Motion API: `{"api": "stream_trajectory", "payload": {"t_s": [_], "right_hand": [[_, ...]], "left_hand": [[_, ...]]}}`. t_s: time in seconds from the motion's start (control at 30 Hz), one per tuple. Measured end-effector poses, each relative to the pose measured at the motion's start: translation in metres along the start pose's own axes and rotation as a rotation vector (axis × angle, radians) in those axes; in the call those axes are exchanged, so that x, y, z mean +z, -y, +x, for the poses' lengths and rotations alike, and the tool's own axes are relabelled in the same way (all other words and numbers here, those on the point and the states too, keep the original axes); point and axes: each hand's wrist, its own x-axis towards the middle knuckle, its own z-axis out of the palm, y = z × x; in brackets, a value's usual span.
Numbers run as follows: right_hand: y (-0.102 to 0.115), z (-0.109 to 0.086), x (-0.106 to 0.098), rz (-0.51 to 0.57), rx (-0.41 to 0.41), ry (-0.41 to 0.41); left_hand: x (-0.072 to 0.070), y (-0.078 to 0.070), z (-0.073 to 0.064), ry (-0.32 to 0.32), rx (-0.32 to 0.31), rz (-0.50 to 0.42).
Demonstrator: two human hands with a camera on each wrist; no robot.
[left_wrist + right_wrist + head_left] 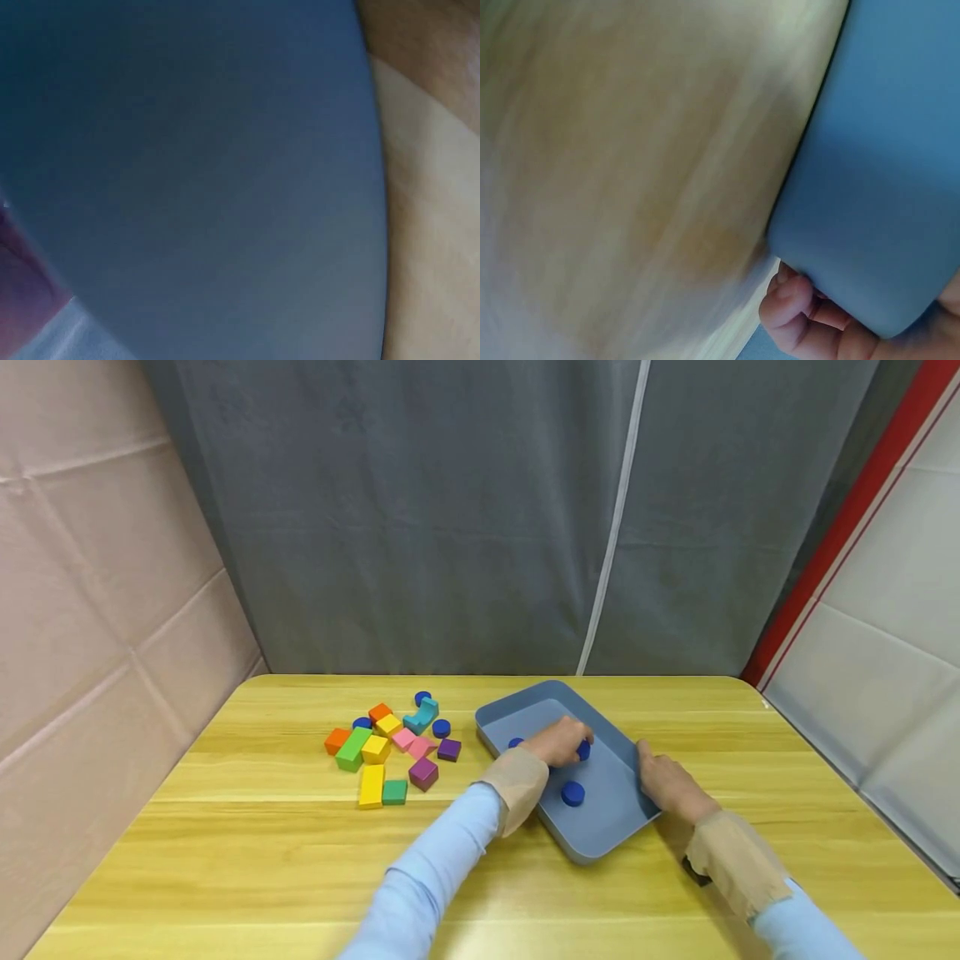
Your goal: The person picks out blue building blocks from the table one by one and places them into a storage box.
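Okay, my left hand [557, 744] pinches a blue disc [584, 749] inside the tray [600, 827], and my right hand [670, 783] grips the tray's side. I think I should keep the tray still and go softly, missing the loose disc [573, 793] near that pinch.

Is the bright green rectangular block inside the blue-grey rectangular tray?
No, the bright green block lies on the yellow wooden table, outside the tray.
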Motion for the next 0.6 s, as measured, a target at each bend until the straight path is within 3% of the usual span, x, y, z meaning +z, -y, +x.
{"api": "stream_trajectory", "payload": {"t_s": [0.37,0.6], "right_hand": [[0.001,0.002,0.0,-0.005,0.009,0.01],[0.002,0.001,0.001,-0.043,-0.028,-0.06]], "left_hand": [[0.007,-0.003,0.005,0.04,-0.022,0.03],[0.011,-0.006,0.006,0.053,-0.004,0.042]]}}
